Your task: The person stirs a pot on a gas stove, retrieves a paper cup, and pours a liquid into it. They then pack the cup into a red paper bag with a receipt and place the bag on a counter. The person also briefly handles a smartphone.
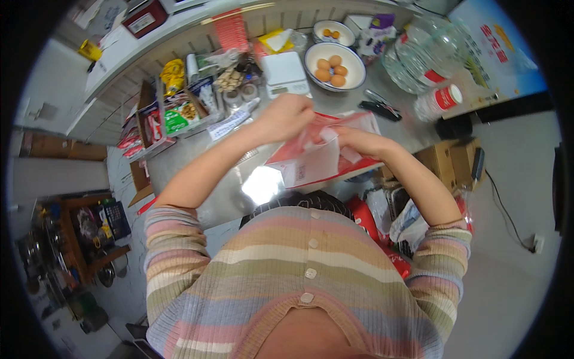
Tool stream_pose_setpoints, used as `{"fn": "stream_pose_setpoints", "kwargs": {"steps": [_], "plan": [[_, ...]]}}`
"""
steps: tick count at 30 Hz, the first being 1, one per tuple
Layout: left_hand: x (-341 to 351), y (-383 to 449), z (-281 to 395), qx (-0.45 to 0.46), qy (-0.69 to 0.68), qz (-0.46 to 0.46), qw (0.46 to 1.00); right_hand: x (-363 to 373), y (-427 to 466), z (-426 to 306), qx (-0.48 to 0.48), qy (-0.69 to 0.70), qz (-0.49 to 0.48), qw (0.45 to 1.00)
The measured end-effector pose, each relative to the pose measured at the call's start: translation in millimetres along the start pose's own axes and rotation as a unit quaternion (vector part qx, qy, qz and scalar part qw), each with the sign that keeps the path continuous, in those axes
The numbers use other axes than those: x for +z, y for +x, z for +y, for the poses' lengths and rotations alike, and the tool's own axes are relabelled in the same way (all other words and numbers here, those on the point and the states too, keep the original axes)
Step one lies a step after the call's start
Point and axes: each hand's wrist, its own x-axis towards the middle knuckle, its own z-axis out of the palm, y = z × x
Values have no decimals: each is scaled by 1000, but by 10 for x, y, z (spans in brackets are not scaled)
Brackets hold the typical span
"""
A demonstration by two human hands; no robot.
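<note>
A red and white, partly see-through plastic bag (314, 161) is spread slantwise over the front of the metal table, with a printed code near its lower corner. At its upper left edge, my left hand (289, 116) is closed in a fist, gripping the film. My right hand (361, 142) reaches in from the right, its fingers partly covered by the bag, so their grip is unclear. White patches show beside those fingers; whether they are print or loose pieces cannot be told. Behind the left fist stands a white digital kitchen scale (284, 72).
Eggs fill part of a large bowl (358, 67); yolk-like orange balls sit in a smaller bowl (317, 30) behind. Large clear plastic bottles (421, 58), paper cups (439, 103) and a black-handled tool (380, 110) occupy the right. Leftward are plastic bins (179, 128) of packets on the metal table (197, 166).
</note>
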Motion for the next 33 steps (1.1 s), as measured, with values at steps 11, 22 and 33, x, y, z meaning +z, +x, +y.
{"fn": "stream_pose_setpoints", "kwargs": {"steps": [11,22,33], "plan": [[953,-4,211,113,-102,92,984,-106,-185,1215,119,-541,150,819],[108,-68,-21,59,-160,162,972,-19,314,1369,107,-613,133,772],[193,110,411,258,304,277,874,-77,728,1291,85,-610,146,774]]}}
